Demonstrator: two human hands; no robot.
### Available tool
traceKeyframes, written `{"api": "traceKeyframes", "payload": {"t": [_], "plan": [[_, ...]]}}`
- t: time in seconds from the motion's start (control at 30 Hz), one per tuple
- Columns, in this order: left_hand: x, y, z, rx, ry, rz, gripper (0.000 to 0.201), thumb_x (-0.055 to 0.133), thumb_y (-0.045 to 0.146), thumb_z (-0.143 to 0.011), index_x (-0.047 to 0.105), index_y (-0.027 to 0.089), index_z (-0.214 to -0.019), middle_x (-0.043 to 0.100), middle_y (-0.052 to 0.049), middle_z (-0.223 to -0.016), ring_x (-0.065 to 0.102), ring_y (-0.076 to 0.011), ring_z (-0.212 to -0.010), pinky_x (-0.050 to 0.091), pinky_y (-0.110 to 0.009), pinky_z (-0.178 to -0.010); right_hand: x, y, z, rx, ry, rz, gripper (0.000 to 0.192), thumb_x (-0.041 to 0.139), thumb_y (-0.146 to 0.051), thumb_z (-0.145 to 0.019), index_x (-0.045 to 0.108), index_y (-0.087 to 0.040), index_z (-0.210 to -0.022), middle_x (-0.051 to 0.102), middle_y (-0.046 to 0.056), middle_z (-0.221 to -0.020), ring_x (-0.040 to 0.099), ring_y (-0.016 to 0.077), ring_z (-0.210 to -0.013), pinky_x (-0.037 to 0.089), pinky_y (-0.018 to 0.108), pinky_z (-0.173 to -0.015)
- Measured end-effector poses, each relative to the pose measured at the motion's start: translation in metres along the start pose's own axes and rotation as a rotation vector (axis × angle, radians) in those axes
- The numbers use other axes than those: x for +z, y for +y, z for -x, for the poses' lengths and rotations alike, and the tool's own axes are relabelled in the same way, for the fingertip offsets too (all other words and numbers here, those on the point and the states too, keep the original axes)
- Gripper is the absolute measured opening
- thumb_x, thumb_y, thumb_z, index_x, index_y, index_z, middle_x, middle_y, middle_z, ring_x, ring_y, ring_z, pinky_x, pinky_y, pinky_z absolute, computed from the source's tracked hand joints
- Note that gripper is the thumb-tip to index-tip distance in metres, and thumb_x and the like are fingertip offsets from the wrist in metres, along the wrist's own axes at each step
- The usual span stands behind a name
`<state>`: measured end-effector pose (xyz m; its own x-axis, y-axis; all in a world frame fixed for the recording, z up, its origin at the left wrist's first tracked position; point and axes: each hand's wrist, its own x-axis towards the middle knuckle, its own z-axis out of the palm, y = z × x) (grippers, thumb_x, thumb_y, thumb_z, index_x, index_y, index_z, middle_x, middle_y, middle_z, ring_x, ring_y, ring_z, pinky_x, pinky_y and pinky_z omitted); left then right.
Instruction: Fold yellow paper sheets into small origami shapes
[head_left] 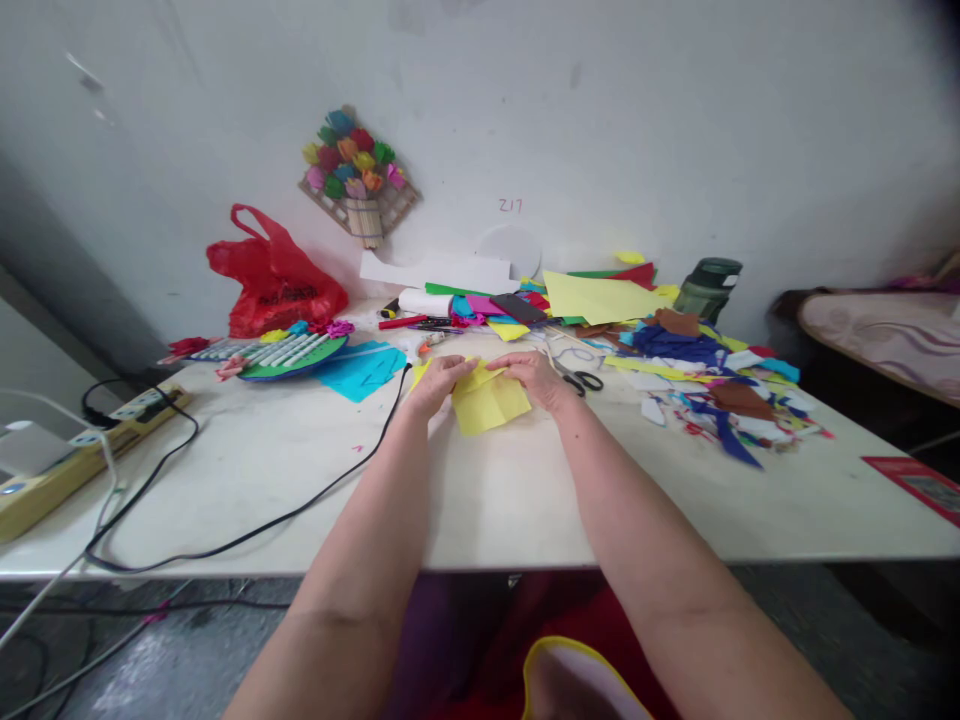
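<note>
Both hands hold a piece of yellow paper (491, 408) above the middle of the white table. My left hand (441, 384) pinches its upper left part, and my right hand (541, 377) grips its upper right edge. The lower part of the paper hangs towards me with faint creases. Near the left hand, another bit of yellow paper shows, partly hidden by the fingers. Black-handled scissors (583, 382) lie just right of my right hand. Blue paper sheets (366, 372) lie to the left.
Paper scraps (720, 400) cover the table's right side. A green-lidded bottle (709, 288), coloured sheets (596, 298) and a red bag (277, 275) stand or lie at the back. A black cable (292, 518) runs from a power strip (90, 460) across the left. A paper-flower craft (292, 355) lies behind.
</note>
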<state>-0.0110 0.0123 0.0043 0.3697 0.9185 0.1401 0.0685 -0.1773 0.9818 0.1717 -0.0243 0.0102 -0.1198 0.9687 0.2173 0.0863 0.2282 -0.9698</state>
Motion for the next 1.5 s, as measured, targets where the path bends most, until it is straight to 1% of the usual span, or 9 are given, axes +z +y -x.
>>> {"api": "traceKeyframes", "payload": {"t": [0.1, 0.2, 0.33, 0.6, 0.77, 0.87, 1.0, 1.27, 1.5], "plan": [[-0.002, -0.001, 0.002, 0.018, -0.057, -0.038, 0.037, 0.062, 0.05, -0.067, 0.05, 0.016, -0.062, 0.046, 0.003, -0.053, 0.041, -0.0068, -0.047, 0.027, -0.021, -0.046, 0.0, -0.001, 0.001, -0.043, -0.014, -0.007, 0.025, 0.053, -0.022, -0.064, 0.074, -0.019, -0.077, 0.07, 0.004, -0.076, 0.059, 0.0184, -0.072, 0.044, 0.028, -0.065], [-0.003, -0.001, 0.003, 0.01, -0.04, -0.036, 0.037, 0.062, 0.052, -0.067, 0.051, 0.016, -0.064, 0.05, 0.002, -0.055, 0.044, -0.0073, -0.048, 0.028, -0.02, -0.045, 0.001, -0.003, 0.001, -0.075, 0.006, 0.044, 0.023, 0.056, -0.032, -0.07, 0.074, -0.019, -0.077, 0.071, 0.004, -0.081, 0.061, 0.0203, -0.081, 0.045, 0.03, -0.071], [-0.003, -0.001, 0.001, 0.024, -0.004, -0.038, 0.038, 0.062, 0.051, -0.067, 0.048, 0.016, -0.062, 0.046, 0.003, -0.053, 0.04, -0.0055, -0.046, 0.025, -0.019, -0.044, 0.005, -0.004, 0.002, -0.076, 0.058, 0.153, 0.03, 0.062, -0.042, -0.069, 0.074, -0.016, -0.079, 0.071, 0.005, -0.082, 0.061, 0.0213, -0.084, 0.045, 0.033, -0.077], [-0.003, -0.004, -0.001, 0.043, 0.007, -0.114, 0.037, 0.062, 0.049, -0.068, 0.048, 0.015, -0.062, 0.044, 0.004, -0.052, 0.037, -0.005, -0.046, 0.023, -0.019, -0.044, 0.009, 0.002, -0.004, -0.065, 0.083, 0.107, 0.021, 0.072, -0.03, -0.057, 0.073, -0.016, -0.073, 0.071, 0.005, -0.076, 0.062, 0.0182, -0.073, 0.047, 0.033, -0.074], [-0.003, -0.001, 0.001, 0.051, -0.004, -0.087, 0.037, 0.062, 0.048, -0.068, 0.047, 0.015, -0.062, 0.044, 0.004, -0.052, 0.037, -0.0048, -0.046, 0.023, -0.019, -0.044, 0.01, -0.001, -0.002, -0.058, 0.095, 0.06, 0.034, 0.07, -0.032, -0.061, 0.07, -0.017, -0.092, 0.069, 0.002, -0.076, 0.06, 0.0146, -0.07, 0.047, 0.028, -0.068], [-0.002, 0.001, 0.002, 0.061, -0.005, -0.09, 0.036, 0.063, 0.047, -0.068, 0.047, 0.015, -0.062, 0.044, 0.004, -0.052, 0.037, -0.0045, -0.045, 0.023, -0.019, -0.044, 0.008, -0.003, -0.001, -0.031, 0.07, 0.069, 0.028, 0.063, -0.041, -0.068, 0.069, -0.016, -0.079, 0.065, 0.002, -0.07, 0.058, 0.0146, -0.067, 0.045, 0.025, -0.061], [-0.001, 0.004, 0.004, 0.048, -0.015, -0.094, 0.034, 0.063, 0.046, -0.067, 0.049, 0.015, -0.062, 0.046, 0.003, -0.053, 0.04, -0.0053, -0.045, 0.025, -0.019, -0.043, 0.008, 0.001, -0.001, 0.023, 0.07, 0.127, 0.024, 0.067, -0.039, -0.063, 0.063, -0.016, -0.061, 0.058, 0.0, -0.058, 0.053, 0.0131, -0.057, 0.04, 0.025, -0.054], [-0.001, 0.006, 0.006, -0.001, -0.087, -0.014, 0.032, 0.068, 0.042, -0.061, 0.055, 0.014, -0.068, 0.056, 0.0, -0.06, 0.051, -0.0093, -0.051, 0.035, -0.02, -0.047, 0.011, 0.002, -0.002, 0.071, 0.162, 0.034, 0.023, 0.072, -0.036, -0.056, 0.06, -0.016, -0.059, 0.058, -0.001, -0.056, 0.053, 0.0134, -0.055, 0.041, 0.026, -0.054], [0.0, 0.005, 0.005, 0.033, -0.131, -0.132, 0.029, 0.067, 0.039, -0.061, 0.049, 0.016, -0.062, 0.047, 0.004, -0.055, 0.041, -0.006, -0.046, 0.026, -0.02, -0.044, 0.011, -0.001, -0.001, 0.05, 0.059, -0.022, 0.03, 0.071, -0.036, -0.06, 0.069, -0.015, -0.081, 0.067, 0.002, -0.074, 0.059, 0.0144, -0.068, 0.045, 0.028, -0.068]]}}
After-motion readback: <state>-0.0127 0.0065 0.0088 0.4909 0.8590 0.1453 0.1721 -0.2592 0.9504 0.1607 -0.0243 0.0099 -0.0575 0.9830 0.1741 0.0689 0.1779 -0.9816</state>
